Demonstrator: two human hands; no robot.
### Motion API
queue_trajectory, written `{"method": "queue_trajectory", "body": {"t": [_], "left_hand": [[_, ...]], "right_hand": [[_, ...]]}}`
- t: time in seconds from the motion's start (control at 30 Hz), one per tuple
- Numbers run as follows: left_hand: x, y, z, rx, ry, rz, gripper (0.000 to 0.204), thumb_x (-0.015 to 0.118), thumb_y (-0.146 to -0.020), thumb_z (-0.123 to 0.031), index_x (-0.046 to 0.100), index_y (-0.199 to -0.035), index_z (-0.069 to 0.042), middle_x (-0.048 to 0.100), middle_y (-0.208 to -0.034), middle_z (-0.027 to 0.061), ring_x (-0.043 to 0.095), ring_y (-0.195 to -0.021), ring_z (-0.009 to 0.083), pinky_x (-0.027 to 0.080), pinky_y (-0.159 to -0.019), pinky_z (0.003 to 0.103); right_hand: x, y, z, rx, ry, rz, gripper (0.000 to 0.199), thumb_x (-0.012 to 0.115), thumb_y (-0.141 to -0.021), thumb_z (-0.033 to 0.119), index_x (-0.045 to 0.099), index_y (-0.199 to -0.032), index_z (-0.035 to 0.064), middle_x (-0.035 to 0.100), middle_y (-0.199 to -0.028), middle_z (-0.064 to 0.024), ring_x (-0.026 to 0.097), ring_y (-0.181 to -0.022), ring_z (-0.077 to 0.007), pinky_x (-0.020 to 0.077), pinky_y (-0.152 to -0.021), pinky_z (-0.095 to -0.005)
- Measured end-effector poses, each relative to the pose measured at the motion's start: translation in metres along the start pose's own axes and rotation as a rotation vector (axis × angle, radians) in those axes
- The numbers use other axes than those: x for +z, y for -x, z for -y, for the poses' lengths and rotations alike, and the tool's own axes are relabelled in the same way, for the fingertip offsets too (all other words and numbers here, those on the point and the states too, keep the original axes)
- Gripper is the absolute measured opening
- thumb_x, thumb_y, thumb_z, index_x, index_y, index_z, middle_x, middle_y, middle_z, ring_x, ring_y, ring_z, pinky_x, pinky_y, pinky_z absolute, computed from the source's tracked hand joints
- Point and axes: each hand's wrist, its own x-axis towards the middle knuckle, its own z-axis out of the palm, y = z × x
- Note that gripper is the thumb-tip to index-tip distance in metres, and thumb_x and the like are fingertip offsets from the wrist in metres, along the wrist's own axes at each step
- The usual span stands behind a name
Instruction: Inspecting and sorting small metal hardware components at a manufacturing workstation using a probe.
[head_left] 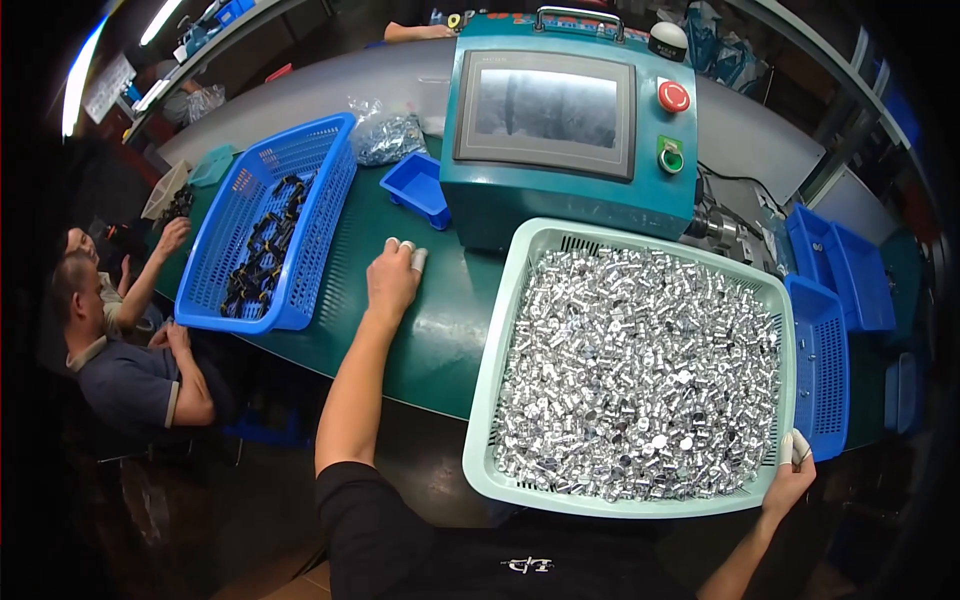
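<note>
A pale green plastic basket (478,440) is heaped with small shiny metal parts (640,380), short and cylindrical. My right hand (792,478) grips its rim at the near right corner; white covers show on the fingertips. The basket's far edge is close against the teal machine. To the left, my left hand (393,280) is over the green tabletop (430,350), fingers curled in and also with white fingertip covers. Whether those fingers hold anything is hidden. It is apart from the basket, between that and a blue basket (325,215) of black parts with yellow bits.
Beyond the metal parts stands the teal machine (570,205) with a screen and red button. A small blue bin (418,188) and a bag of parts (388,140) lie left of it. More blue bins (822,370) are at right. Two people (125,350) sit at left.
</note>
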Motion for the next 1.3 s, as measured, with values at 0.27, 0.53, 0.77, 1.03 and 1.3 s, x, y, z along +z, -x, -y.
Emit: {"method": "queue_trajectory", "body": {"t": [0.27, 0.53, 0.77, 1.03, 1.3], "left_hand": [[0.005, -0.023, 0.035, -0.150, -0.126, -0.232, 0.023, 0.059, -0.088, -0.028, 0.064, -0.093, -0.006, 0.057, -0.091, 0.0119, 0.061, -0.080, 0.0318, 0.049, -0.069, 0.044], [-0.086, 0.050, -0.088, -0.397, 0.877, 0.229, 0.037, 0.045, -0.096, -0.040, 0.057, -0.094, -0.005, 0.055, -0.068, 0.0018, 0.048, -0.054, 0.0065, 0.037, -0.051, 0.022], [-0.112, 0.090, -0.140, -0.607, 1.348, 0.708, 0.024, 0.059, -0.091, -0.024, 0.061, -0.094, -0.001, 0.060, -0.076, -0.0012, 0.055, -0.067, 0.0052, 0.045, -0.061, 0.021], [-0.131, 0.097, -0.161, -0.733, 1.553, 0.591, 0.019, 0.060, -0.084, -0.016, 0.061, -0.096, 0.000, 0.060, -0.078, 0.0002, 0.056, -0.067, 0.0072, 0.045, -0.062, 0.021], [-0.135, 0.101, -0.172, -0.909, 1.444, 0.389, 0.026, 0.060, -0.079, -0.020, 0.062, -0.092, 0.003, 0.065, -0.080, 0.0075, 0.060, -0.065, 0.0138, 0.047, -0.062, 0.024]], "right_hand": [[0.006, 0.004, -0.001, -0.020, -0.039, -0.024, 0.022, 0.061, -0.090, 0.007, 0.061, -0.106, -0.0073, 0.059, -0.073, 0.0024, 0.046, -0.061, -0.0005, 0.0335, -0.053, -0.0153], [-0.010, -0.016, -0.007, -0.040, -0.046, 0.105, 0.021, 0.059, -0.091, 0.009, 0.063, -0.102, -0.0083, 0.065, -0.091, -0.0040, 0.057, -0.081, -0.0087, 0.0462, -0.075, -0.0220], [0.004, -0.016, 0.014, -0.082, 0.014, 0.082, 0.024, 0.057, -0.093, 0.011, 0.064, -0.104, -0.0093, 0.067, -0.094, -0.0069, 0.058, -0.082, -0.0084, 0.0464, -0.074, -0.0218], [-0.004, -0.013, -0.002, -0.133, -0.024, 0.117, 0.022, 0.057, -0.091, 0.005, 0.064, -0.103, -0.0112, 0.067, -0.092, -0.0067, 0.058, -0.082, -0.0093, 0.0464, -0.075, -0.0225], [0.001, -0.032, 0.020, 0.461, -0.623, 0.225, 0.028, 0.057, -0.088, 0.013, 0.063, -0.107, -0.0068, 0.066, -0.094, -0.0078, 0.061, -0.082, -0.0120, 0.0473, -0.077, -0.0233]]}}
